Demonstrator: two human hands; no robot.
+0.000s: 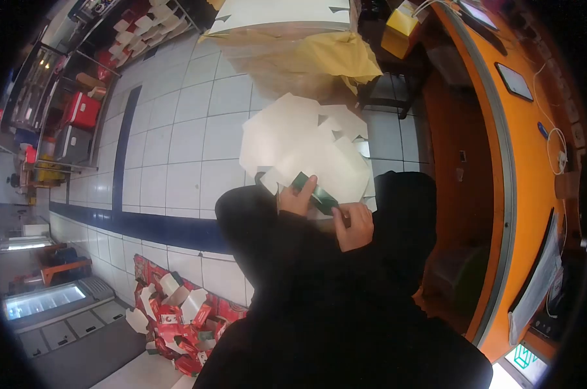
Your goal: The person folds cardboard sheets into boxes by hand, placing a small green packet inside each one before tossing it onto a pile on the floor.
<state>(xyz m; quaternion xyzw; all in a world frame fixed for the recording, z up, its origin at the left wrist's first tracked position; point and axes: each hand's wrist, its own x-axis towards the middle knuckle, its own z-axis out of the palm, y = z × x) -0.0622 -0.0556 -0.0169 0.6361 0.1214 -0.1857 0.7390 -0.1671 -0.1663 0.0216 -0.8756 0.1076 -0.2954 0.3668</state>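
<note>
White flat carton blanks [303, 142] with notched edges lie over my lap, overlapping one another. A green panel [320, 198] of carton slants across their near edge. My left hand [296, 200] is closed on the panel's left end, its thumb lying over the green face. At the lower right end, my right hand [355, 227] pinches the panel with bent fingers. The undersides of the fingers are hidden behind the card.
Folded red and white boxes [180, 324] are heaped on the left. An orange counter [478, 78] with a phone [514, 82] runs along the right. Brown paper [287, 61] and a white stack [283, 11] are ahead. Shelves [79, 129] stand far left.
</note>
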